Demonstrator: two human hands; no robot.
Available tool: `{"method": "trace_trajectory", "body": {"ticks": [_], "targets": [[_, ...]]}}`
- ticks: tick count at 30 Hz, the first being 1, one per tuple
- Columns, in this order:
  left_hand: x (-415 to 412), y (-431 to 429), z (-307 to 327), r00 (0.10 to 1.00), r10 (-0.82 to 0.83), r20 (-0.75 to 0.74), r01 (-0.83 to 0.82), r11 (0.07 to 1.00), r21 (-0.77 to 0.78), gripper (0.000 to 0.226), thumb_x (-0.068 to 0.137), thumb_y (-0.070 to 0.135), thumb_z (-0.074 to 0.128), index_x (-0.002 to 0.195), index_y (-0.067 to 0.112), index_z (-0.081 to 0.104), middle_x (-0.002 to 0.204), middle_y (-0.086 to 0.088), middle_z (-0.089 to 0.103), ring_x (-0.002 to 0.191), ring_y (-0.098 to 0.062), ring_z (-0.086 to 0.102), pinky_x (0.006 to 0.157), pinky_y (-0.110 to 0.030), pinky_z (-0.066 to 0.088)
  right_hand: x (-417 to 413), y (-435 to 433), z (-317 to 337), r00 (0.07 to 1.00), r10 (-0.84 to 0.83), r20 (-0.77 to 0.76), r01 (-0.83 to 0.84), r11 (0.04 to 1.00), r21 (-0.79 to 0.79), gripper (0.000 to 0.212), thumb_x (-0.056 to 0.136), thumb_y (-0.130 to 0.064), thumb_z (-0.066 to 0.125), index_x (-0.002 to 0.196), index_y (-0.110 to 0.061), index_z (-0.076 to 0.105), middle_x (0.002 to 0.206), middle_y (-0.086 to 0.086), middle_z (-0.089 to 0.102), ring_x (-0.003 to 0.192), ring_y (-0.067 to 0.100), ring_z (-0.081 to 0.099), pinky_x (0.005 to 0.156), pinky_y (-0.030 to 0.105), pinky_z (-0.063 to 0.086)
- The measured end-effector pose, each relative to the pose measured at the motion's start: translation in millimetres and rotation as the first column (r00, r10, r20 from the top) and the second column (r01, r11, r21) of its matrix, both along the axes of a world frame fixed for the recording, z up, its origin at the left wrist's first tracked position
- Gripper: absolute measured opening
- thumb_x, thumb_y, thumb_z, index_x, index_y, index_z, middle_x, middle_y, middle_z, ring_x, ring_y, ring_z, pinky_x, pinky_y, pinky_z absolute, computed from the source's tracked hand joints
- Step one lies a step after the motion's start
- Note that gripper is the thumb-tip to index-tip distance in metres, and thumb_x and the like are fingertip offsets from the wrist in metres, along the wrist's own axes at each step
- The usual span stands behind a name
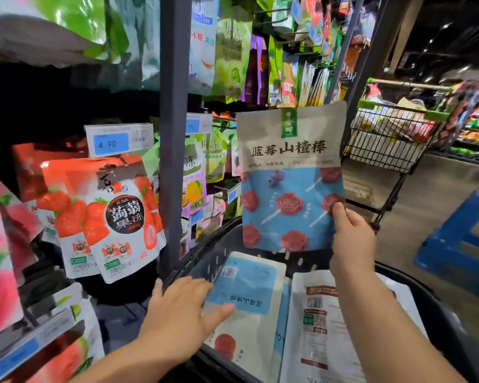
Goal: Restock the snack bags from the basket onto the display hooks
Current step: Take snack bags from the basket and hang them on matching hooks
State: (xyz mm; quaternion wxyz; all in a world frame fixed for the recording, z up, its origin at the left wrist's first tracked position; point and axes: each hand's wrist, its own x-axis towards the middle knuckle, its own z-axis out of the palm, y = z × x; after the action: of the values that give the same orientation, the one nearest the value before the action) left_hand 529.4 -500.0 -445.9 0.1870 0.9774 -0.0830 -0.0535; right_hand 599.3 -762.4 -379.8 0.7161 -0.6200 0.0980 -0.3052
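Single head-worn wide-angle view, facing forward and down, close over basket and hooks

Right hand pinched a blue snack bag at 3 o'clock, left hand lay flat over the basket at 6.

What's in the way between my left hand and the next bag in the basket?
Nothing visible. Your open left hand is past the basket rim, fingertips over the edge of the blue-labelled bag lying on top; touching or not, can't tell. The right hand pinches the held bag above.
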Motion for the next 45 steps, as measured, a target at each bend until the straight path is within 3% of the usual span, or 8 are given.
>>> {"method": "trace_trajectory", "body": {"ticks": [3, 7, 13, 18, 24, 31, 37, 45], "targets": [[0, -2, 8, 0.993, 0.117, -0.003, -0.109, 0.918, -0.382, 0.133, 0.025, 0.110, 0.009, 0.134, 0.043, 0.043, 0.136, 0.026, 0.050, 0.140, -0.007, 0.035, 0.122, -0.040, 0.003, -8, 21, -6, 0.980, 0.190, -0.063, -0.183, 0.977, 0.108, 0.023, 0.100, -0.024, 0.056, 0.084, -0.013, 0.068, 0.076, 0.000, 0.075, 0.068, 0.017, 0.068, 0.060, 0.030, 0.058], [-2, -7, 31, 0.986, 0.073, -0.151, -0.166, 0.281, -0.945, 0.079, 0.060, 0.049, 0.089, 0.125, 0.024, 0.053, 0.113, 0.003, 0.074, 0.102, -0.007, 0.069, 0.084, -0.019, 0.054, -16, 46, -19, 0.901, 0.420, -0.105, -0.394, 0.896, 0.206, 0.022, 0.098, -0.023, 0.054, 0.094, -0.007, 0.069, 0.082, 0.007, 0.077, 0.068, 0.020, 0.071, 0.066, 0.036, 0.058], [-5, -7, 40, 0.967, -0.075, -0.243, -0.251, -0.129, -0.959, 0.041, 0.067, -0.001, 0.073, 0.107, 0.008, 0.071, 0.103, -0.015, 0.075, 0.086, -0.027, 0.074, 0.066, -0.037, 0.062, -30, 68, -21, 0.810, 0.564, -0.161, -0.538, 0.824, 0.179, 0.069, 0.072, -0.048, 0.080, 0.109, 0.009, 0.064, 0.112, 0.034, 0.066, 0.094, 0.045, 0.055, 0.086, 0.058, 0.040], [-9, -2, 33, 0.978, -0.071, -0.196, -0.197, -0.006, -0.980, 0.044, 0.061, -0.007, 0.081, 0.103, 0.008, 0.073, 0.106, -0.015, 0.074, 0.094, -0.032, 0.073, 0.076, -0.038, 0.061, -27, 53, -12, 0.843, 0.510, -0.170, -0.526, 0.848, -0.069, 0.016, 0.084, -0.032, 0.074, 0.079, -0.017, 0.071, 0.089, 0.010, 0.072, 0.087, 0.027, 0.064, 0.082, 0.038, 0.046], [-23, -3, 26, 0.970, -0.129, -0.205, -0.183, 0.164, -0.969, 0.050, 0.058, 0.005, 0.079, 0.108, 0.007, 0.072, 0.107, -0.016, 0.074, 0.098, -0.036, 0.071, 0.087, -0.048, 0.058, -33, 55, -9, 0.920, 0.365, -0.140, -0.388, 0.899, -0.203, 0.025, 0.100, -0.034, 0.053, 0.087, -0.020, 0.069, 0.078, -0.011, 0.075, 0.075, 0.006, 0.069, 0.071, 0.026, 0.053], [-33, 8, 29, 0.968, -0.133, -0.215, -0.200, 0.115, -0.973, 0.045, 0.053, 0.003, 0.085, 0.097, 0.010, 0.077, 0.104, -0.019, 0.074, 0.092, -0.037, 0.072, 0.073, -0.041, 0.062, -26, 51, -6, 0.826, 0.529, -0.194, -0.517, 0.849, 0.112, 0.045, 0.103, -0.045, 0.041, 0.086, -0.015, 0.070, 0.076, 0.001, 0.076, 0.067, 0.015, 0.071, 0.061, 0.029, 0.054], [-42, 26, 29, 0.962, 0.069, -0.263, -0.262, -0.023, -0.965, 0.034, 0.070, -0.004, 0.065, 0.103, 0.001, 0.071, 0.095, -0.017, 0.076, 0.075, -0.029, 0.075, 0.055, -0.032, 0.060, -9, 20, -30, 0.827, 0.322, -0.461, -0.470, 0.846, -0.253, 0.037, 0.106, -0.041, 0.036, 0.105, -0.018, 0.065, 0.093, 0.002, 0.074, 0.092, 0.021, 0.067, 0.079, 0.034, 0.052], [-48, 55, 14, 0.935, 0.135, -0.328, -0.323, -0.056, -0.945, 0.039, 0.074, 0.004, 0.065, 0.113, 0.004, 0.069, 0.108, -0.019, 0.073, 0.094, -0.039, 0.072, 0.074, -0.051, 0.059, 1, -1, -67, 0.770, -0.028, -0.637, -0.607, 0.275, -0.746, 0.029, 0.095, -0.033, 0.062, 0.124, -0.036, 0.061, 0.128, -0.008, 0.055, 0.114, 0.014, 0.054, 0.097, 0.035, 0.047]]}}
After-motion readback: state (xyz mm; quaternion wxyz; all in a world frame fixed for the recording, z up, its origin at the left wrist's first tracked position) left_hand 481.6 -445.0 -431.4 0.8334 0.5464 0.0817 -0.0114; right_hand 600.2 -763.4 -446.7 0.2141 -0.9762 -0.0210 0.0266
